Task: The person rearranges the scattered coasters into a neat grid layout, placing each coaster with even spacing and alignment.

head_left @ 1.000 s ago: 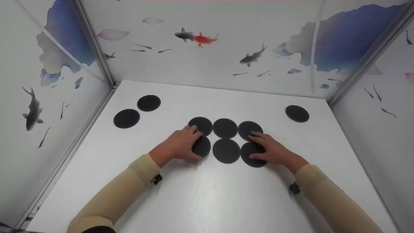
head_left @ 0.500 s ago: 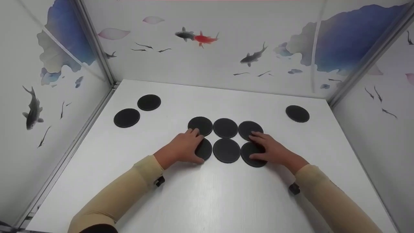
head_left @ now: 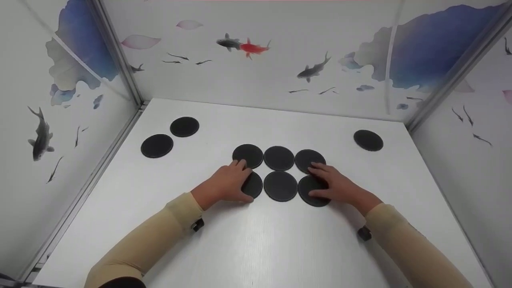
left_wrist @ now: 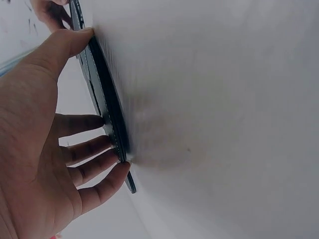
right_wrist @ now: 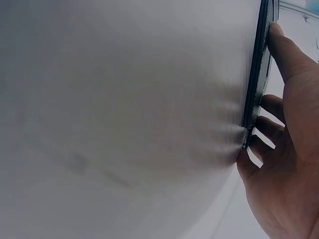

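Note:
Several black round coasters form two rows in the head view; the far row has left point(head_left: 248, 155), middle point(head_left: 279, 158) and right point(head_left: 307, 159) ones. Nearer lie the left coaster point(head_left: 253, 185), middle coaster point(head_left: 281, 186) and right coaster point(head_left: 311, 191). My left hand point(head_left: 227, 182) spans the near left coaster, thumb at its front edge and fingers at its back. My right hand point(head_left: 340, 185) rests with its thumb on the near right coaster and fingertips over the far right one. In the left wrist view, thumb and fingers touch a dark coaster edge point(left_wrist: 107, 102).
Two more coasters lie at the back left, one nearer point(head_left: 157, 146) and one farther point(head_left: 184, 127). Another coaster point(head_left: 368, 140) lies at the back right. White panels with printed fish point(head_left: 313, 71) enclose the white tabletop point(head_left: 256, 244) at the back and sides.
Over the second, my left hand has moved slightly right and nearer, and the near left coaster has shifted the same way. My right hand has stayed in place.

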`<state>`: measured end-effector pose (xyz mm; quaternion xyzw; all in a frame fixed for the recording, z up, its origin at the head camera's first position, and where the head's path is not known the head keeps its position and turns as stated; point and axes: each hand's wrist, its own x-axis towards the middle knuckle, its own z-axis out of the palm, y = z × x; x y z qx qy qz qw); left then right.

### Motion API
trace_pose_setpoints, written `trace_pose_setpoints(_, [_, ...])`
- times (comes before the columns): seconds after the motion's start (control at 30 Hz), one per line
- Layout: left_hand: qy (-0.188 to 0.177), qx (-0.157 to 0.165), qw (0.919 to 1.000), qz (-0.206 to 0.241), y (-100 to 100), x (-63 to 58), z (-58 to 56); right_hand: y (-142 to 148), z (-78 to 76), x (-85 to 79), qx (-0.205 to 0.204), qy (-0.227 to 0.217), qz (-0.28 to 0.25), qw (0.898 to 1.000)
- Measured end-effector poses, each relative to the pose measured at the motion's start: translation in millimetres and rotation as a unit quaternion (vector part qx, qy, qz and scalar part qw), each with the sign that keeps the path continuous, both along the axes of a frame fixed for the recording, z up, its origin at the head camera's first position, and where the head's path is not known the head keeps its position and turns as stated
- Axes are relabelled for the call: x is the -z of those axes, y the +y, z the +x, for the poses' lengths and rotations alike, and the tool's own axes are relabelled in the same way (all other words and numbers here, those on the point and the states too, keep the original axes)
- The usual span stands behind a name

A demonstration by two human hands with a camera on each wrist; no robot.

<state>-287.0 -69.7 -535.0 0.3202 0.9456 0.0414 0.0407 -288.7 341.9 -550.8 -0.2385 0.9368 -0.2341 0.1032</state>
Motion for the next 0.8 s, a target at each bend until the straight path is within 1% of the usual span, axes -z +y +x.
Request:
trace_pose_setpoints(0.3, [-0.018, -0.014, 0.9996, 0.019, -0.1, -0.9, 1.7, 0.1, 0.6, 0.2, -0.002, 0.004, 0.003, 1.0])
trace_pose_setpoints(0.57, [-0.019, -0.011, 0.9993, 0.029, 0.0, -1.9, 3.0, 0.3, 0.4, 0.8, -0.005, 0.007, 0.002, 1.0])
trace_pose_setpoints(0.8, [-0.011, -0.009, 0.9995, 0.029, 0.2, -0.2, 2.1, 1.7, -0.1, 2.2, -0.006, 0.01, 0.0, 1.0])
